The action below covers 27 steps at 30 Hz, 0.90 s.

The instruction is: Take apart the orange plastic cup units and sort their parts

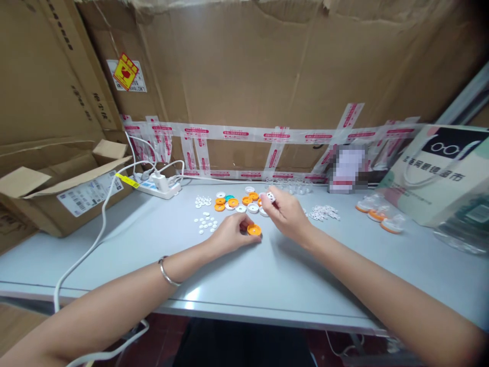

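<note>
My left hand (233, 233) grips a round orange plastic cap (254, 230) by its edge, low over the table. To its right and slightly higher, my right hand (284, 210) pinches a small white piece with black spots (270, 197) between thumb and fingers. Just beyond both hands lie several round orange caps (233, 203) and white caps (252, 208), with a green cap (229, 198) among them. Small white discs (206, 224) are scattered left of my left hand. A pile of small white pieces with dark marks (324, 212) sits right of my right hand.
Clear domes on orange bases (391, 224) stand at the right beside a paper bag (428, 173). Clear plastic pieces (290, 186) line the back by a large cardboard box (244, 66). A power strip (160, 188), white cable (101, 234) and open carton (64, 188) occupy the left.
</note>
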### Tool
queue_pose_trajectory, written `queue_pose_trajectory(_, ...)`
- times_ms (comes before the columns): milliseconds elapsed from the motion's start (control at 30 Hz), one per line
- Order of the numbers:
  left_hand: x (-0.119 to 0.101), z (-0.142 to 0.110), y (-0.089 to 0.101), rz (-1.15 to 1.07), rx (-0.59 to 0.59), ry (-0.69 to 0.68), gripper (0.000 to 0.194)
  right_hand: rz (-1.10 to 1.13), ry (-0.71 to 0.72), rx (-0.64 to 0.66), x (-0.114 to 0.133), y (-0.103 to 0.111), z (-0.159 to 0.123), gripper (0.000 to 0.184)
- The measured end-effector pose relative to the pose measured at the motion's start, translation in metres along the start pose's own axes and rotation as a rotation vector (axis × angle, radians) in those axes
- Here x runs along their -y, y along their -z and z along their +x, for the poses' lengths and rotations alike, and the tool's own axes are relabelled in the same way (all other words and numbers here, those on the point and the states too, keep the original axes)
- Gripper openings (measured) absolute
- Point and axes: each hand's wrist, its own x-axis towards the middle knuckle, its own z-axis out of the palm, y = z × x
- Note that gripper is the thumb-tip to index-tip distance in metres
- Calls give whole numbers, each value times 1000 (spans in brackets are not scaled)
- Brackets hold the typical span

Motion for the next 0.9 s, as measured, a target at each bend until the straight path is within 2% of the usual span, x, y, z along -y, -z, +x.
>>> queue_pose_trajectory(167,-2,0,1,152,-20,-144,23,243,-18,136,17,4,-5,32)
queue_pose_trajectory(300,-5,-1,5,213,-63,-222,37,285,-24,158,23,6,-7,33)
queue_pose_trajectory(400,-16,-4,14,215,-155,-302,41,279,-29,165,26,11,-7,34)
queue_pose_trajectory(533,-36,-8,31,218,-353,-454,40,271,-51,145,27,20,-6,34)
queue_pose_trajectory(600,-46,-8,36,223,-354,-530,38,291,-56,164,26,22,-6,33)
queue_pose_trajectory(667,-54,-6,39,237,-300,-566,29,330,-49,192,24,23,-7,32)
queue_pose_trajectory(767,-63,-1,42,247,-264,-577,17,407,-14,202,20,24,-8,29)
queue_pose_trajectory(900,-63,3,45,207,-297,-555,12,488,25,166,17,24,-10,27)
